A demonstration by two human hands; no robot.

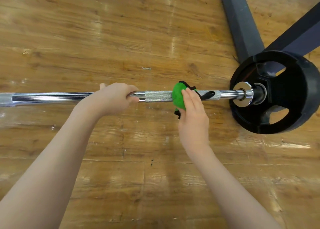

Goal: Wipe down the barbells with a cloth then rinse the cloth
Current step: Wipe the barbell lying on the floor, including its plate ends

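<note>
Green and soft, the cloth (178, 97) is bunched round the knurled stretch of the barbell (155, 96), between the smooth chrome middle and the collar by the weight plate (284, 92). Its black edging trails over the shaft toward the plate, and a loose tail hangs below the bar. The cloth looks light and limp, so it should mould to the steel wherever it is squeezed; the knurling will likely drag at it, while the polished chrome should let it slide freely. The bar is stiff and, with the plate on, heavy enough that it probably will not roll far. Wrapping the cloth fully round the shaft seems the best hold.

The right hand (193, 114) clasps the cloth from the near side, fingers laid over the top and pressing it to the bar; the thumb is hidden, so whether it closes underneath I cannot tell for certain. The left hand (116, 99) is clenched over the smooth shaft just beside the knurling, steadying it. Both forearms reach forward, bare. Beyond lie the wooden floor (103, 38) and a dark rack foot (242, 21).
</note>
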